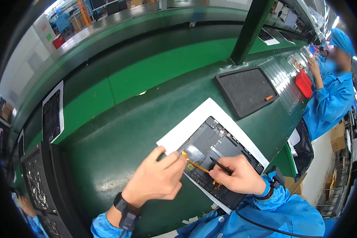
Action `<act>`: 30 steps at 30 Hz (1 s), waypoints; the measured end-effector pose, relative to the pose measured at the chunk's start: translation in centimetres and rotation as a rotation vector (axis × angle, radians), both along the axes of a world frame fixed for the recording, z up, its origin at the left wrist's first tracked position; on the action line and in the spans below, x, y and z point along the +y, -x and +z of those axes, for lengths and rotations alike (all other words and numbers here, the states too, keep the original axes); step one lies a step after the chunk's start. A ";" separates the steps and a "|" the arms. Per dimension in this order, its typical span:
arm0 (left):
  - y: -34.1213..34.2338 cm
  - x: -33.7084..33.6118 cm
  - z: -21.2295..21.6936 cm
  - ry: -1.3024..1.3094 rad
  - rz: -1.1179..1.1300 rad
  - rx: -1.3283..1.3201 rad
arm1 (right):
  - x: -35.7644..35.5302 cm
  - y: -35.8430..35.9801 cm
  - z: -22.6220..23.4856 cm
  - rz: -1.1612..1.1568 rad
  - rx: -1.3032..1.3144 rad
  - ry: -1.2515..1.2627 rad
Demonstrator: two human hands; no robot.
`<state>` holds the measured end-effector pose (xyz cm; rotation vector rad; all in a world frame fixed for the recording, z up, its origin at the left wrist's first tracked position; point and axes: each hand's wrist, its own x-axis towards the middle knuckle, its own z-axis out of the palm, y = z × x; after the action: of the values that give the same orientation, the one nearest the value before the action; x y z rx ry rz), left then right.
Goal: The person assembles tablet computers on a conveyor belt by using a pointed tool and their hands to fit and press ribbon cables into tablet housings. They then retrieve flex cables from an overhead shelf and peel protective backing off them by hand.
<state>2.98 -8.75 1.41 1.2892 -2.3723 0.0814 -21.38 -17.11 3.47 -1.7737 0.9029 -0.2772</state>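
An opened tablet (204, 139) with bare inner parts lies at a slant on a white sheet (210, 107). An orange ribbon cable (198, 166) runs across its lower left part. My right hand (238, 174) rests over the tablet, closed round a slim black pen-like tool (220, 165) whose pointed end is toward the cable's side. By the sheet's left edge is my left hand (156, 176), its fingers curled. They are close to the cable's upper end; what they grip, if anything, is hidden.
A black foam tray (246, 89) holds a small orange piece (269, 98). Clear plastic trays (283, 83) and a red bin (304, 84) lie beside a co-worker (329, 99). Black trays of small parts (37, 178) stand at left. Another tablet (52, 115) lies on the green belt (146, 79).
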 end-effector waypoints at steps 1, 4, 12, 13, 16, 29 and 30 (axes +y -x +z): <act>0.4 0.1 0.1 -0.008 0.003 -0.044 | 0.0 0.1 -0.1 -0.004 -0.007 0.000; 0.2 0.3 -0.4 -0.040 0.051 0.046 | 0.8 -0.1 0.1 -0.054 0.081 -0.139; -0.7 0.1 -0.9 -0.119 0.122 0.328 | 1.5 -1.6 0.7 -0.111 0.215 -0.266; -0.7 0.1 -0.7 -0.121 0.127 0.308 | 1.5 -1.6 0.8 -0.100 0.242 -0.235; -0.8 0.0 -1.5 -0.135 0.136 0.334 | 1.3 -1.6 -0.1 -0.050 0.275 -0.145; -0.9 -0.3 -2.0 -0.126 0.124 0.349 | 1.0 -1.9 -0.2 -0.095 0.303 -0.186; -0.9 -0.4 -2.0 -0.124 0.126 0.346 | 1.0 -1.9 -0.1 -0.097 0.304 -0.189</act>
<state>3.85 -9.11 -0.62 1.3833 -2.0288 -0.2361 -19.45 -16.09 3.33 -1.6229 1.1932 0.0194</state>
